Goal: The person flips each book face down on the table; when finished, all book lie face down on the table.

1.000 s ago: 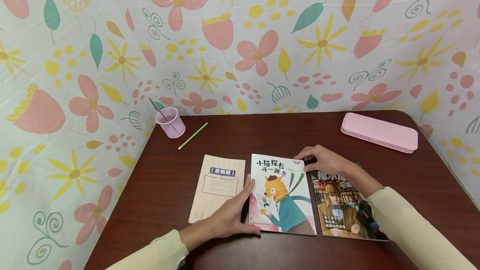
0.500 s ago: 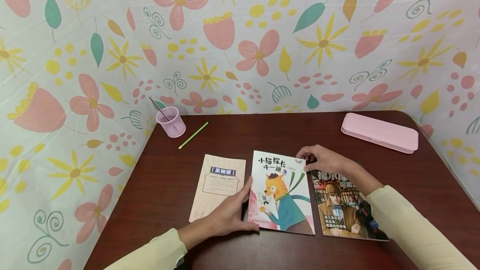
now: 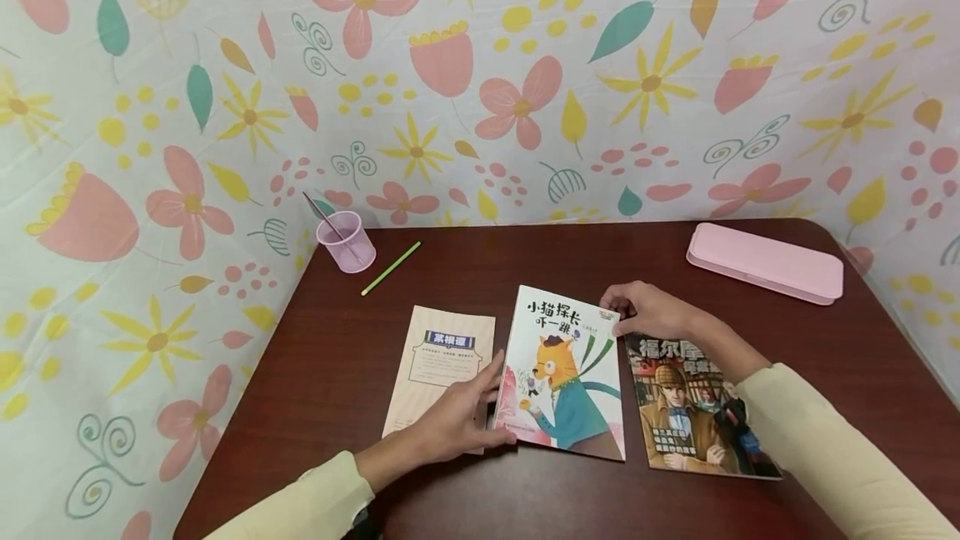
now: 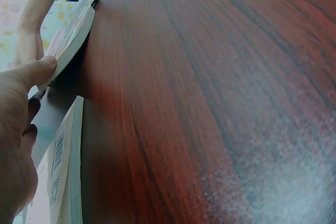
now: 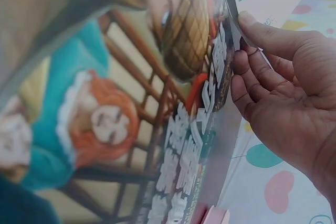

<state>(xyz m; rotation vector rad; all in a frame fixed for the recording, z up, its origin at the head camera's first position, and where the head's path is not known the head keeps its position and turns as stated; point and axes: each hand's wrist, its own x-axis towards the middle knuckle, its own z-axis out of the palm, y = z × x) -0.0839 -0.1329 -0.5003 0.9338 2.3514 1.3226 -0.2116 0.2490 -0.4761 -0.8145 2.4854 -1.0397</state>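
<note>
A picture book (image 3: pixel 566 390) with an orange cat in a teal coat on its cover is raised off the table, tilted slightly. My left hand (image 3: pixel 453 419) grips its lower left side, the thumb (image 4: pixel 42 69) on top and fingers beneath the edge. At the upper right corner my right hand (image 3: pixel 652 311) pinches it between thumb and curled fingers, as the right wrist view also shows. Left of it lies a cream book (image 3: pixel 442 357), partly covered by the left hand. To the right lies a detective comic book (image 3: pixel 682 432), partly under the right forearm.
On the dark wood table (image 3: pixel 517 257), a pink mesh cup (image 3: pixel 348 248) holding a thin stick stands at the back left, with a green pencil (image 3: pixel 392 268) beside it. A pink pencil case (image 3: pixel 765 263) lies at the back right. Floral cloth (image 3: pixel 480 173) hangs behind.
Both hands have lifted the picture book; its top edge has risen and it has turned slightly clockwise. The left fingers have slid further beneath its edge. The other two books stay put.
</note>
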